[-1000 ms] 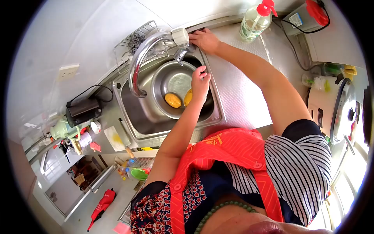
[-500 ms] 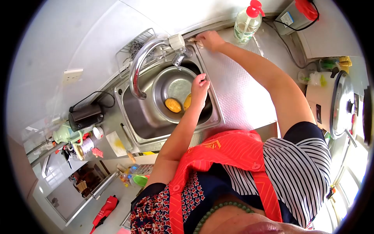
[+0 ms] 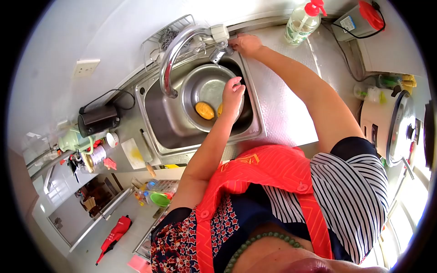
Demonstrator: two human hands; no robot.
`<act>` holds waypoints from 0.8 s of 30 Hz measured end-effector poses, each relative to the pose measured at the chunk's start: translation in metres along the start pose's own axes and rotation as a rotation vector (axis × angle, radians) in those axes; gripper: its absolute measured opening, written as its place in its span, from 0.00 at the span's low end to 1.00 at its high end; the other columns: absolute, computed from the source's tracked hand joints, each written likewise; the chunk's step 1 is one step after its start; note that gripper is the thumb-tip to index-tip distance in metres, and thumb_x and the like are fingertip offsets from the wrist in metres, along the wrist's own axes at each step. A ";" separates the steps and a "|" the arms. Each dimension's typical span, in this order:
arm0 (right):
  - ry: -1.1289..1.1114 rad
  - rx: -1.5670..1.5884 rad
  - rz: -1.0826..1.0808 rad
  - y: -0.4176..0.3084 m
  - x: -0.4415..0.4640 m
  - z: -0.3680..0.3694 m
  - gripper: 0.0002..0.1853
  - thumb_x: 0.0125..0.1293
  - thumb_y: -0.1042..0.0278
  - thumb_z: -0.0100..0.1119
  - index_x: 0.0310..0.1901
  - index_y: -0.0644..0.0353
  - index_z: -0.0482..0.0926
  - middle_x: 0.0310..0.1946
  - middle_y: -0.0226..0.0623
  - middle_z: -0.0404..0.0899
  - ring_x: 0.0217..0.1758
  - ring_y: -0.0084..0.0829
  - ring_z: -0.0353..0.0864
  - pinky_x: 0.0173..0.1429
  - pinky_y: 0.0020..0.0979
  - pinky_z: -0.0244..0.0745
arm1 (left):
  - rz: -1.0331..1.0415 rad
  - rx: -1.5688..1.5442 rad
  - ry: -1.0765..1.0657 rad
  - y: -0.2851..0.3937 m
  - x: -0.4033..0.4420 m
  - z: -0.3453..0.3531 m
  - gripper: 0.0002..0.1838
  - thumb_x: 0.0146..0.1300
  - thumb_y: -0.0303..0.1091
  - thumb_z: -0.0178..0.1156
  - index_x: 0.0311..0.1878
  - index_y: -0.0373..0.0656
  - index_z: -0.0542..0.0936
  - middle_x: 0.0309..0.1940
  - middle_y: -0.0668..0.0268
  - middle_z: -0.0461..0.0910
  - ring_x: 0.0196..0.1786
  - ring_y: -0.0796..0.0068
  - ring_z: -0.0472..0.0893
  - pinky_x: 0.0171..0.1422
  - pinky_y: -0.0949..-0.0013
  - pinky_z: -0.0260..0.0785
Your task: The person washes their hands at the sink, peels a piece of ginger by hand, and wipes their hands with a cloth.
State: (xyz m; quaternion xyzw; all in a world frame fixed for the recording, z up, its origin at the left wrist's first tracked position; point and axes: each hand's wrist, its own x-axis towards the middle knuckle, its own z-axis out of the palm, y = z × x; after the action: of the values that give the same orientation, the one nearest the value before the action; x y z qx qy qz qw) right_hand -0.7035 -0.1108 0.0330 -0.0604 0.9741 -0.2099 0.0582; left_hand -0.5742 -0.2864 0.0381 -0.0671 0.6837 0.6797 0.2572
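My left hand (image 3: 232, 96) hovers above a round metal bowl (image 3: 188, 96) in the steel sink (image 3: 157, 125). Its fingers are curled, and nothing shows in them. Two yellow, oval, potato-like pieces lie in the bowl: one potato-like piece (image 3: 205, 110) shows plainly, while the other is mostly behind my left hand and wrist. At the back of the sink, my right hand (image 3: 246, 44) is closed beside the base of the faucet (image 3: 167, 68). A pale, crumpled cloth is at its fingertips, now mostly hidden.
A pump bottle (image 3: 302, 25) with a red top stands right of my right hand. Behind the faucet is a wire rack (image 3: 152, 48). Left of the sink are a dark kettle (image 3: 98, 121) and a knife (image 3: 146, 142). A rice cooker (image 3: 380, 119) stands far right.
My right hand has moved left, closer to the faucet base, and the pale cloth is less visible. My left hand stays over the bowl with a slight shift. The view has tilted a little.
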 end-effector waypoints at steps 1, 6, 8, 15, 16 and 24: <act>-0.075 0.009 0.049 -0.004 -0.001 -0.006 0.16 0.61 0.62 0.54 0.51 0.33 0.77 0.44 0.30 0.80 0.49 0.34 0.78 0.47 0.37 0.76 | -0.006 -0.002 -0.003 0.002 -0.002 -0.001 0.19 0.60 0.27 0.57 0.55 0.41 0.72 0.54 0.63 0.69 0.53 0.71 0.72 0.52 0.68 0.68; -0.091 -0.145 0.046 -0.015 0.006 0.001 0.11 0.61 0.66 0.50 0.44 0.46 0.77 0.41 0.35 0.82 0.44 0.38 0.82 0.43 0.40 0.78 | -0.007 -0.012 -0.026 0.009 -0.005 -0.001 0.17 0.60 0.27 0.57 0.54 0.41 0.73 0.53 0.64 0.70 0.54 0.71 0.72 0.53 0.67 0.68; -0.040 -0.155 0.086 -0.017 0.005 0.009 0.09 0.61 0.68 0.48 0.40 0.52 0.77 0.38 0.38 0.82 0.41 0.39 0.83 0.41 0.41 0.78 | 0.004 0.002 -0.029 0.011 -0.002 -0.006 0.17 0.59 0.28 0.57 0.54 0.41 0.73 0.53 0.64 0.70 0.54 0.72 0.72 0.53 0.66 0.68; 0.040 -0.096 0.135 -0.024 -0.007 0.025 0.10 0.59 0.66 0.49 0.40 0.58 0.75 0.30 0.44 0.82 0.34 0.44 0.82 0.38 0.43 0.77 | -0.013 -0.023 -0.043 0.018 -0.001 -0.013 0.17 0.59 0.28 0.57 0.53 0.41 0.73 0.53 0.64 0.71 0.52 0.74 0.72 0.52 0.68 0.67; 0.038 -0.095 0.132 -0.025 -0.009 0.026 0.10 0.59 0.65 0.49 0.39 0.58 0.75 0.30 0.44 0.82 0.34 0.44 0.82 0.39 0.43 0.77 | -0.015 -0.026 -0.046 0.018 -0.002 -0.014 0.17 0.59 0.28 0.57 0.53 0.40 0.73 0.53 0.64 0.71 0.52 0.75 0.72 0.52 0.68 0.67; -0.012 0.033 0.238 -0.050 -0.046 0.043 0.09 0.52 0.62 0.55 0.33 0.54 0.80 0.29 0.46 0.81 0.33 0.46 0.82 0.40 0.42 0.77 | -0.081 -0.048 -0.042 0.023 -0.005 -0.014 0.16 0.60 0.28 0.57 0.52 0.41 0.74 0.50 0.66 0.73 0.49 0.76 0.73 0.51 0.70 0.67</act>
State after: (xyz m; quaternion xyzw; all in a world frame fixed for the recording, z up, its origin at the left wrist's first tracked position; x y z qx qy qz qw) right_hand -0.6472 -0.1665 0.0193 0.0552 0.9705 -0.2169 0.0894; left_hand -0.5832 -0.2997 0.0601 -0.0868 0.6582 0.6863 0.2971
